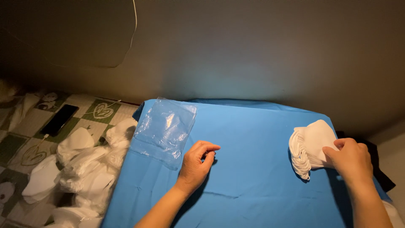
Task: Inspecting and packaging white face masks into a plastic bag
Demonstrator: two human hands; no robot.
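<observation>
My right hand [351,159] rests on a fanned stack of white face masks [306,147] at the right side of a blue cloth-covered table [253,177], fingers pinching the top mask. On the blue cloth near the middle lies my left hand [196,164], fingers curled loosely and holding nothing. A pile of clear plastic bags [166,128] sits just left of that hand, at the table's far left corner.
Heaps of white masks [84,169] lie on a green-and-white patterned mat [25,147] to the left of the table. A black phone [59,119] with a white cable lies there too. A dim grey wall [253,55] stands behind the table.
</observation>
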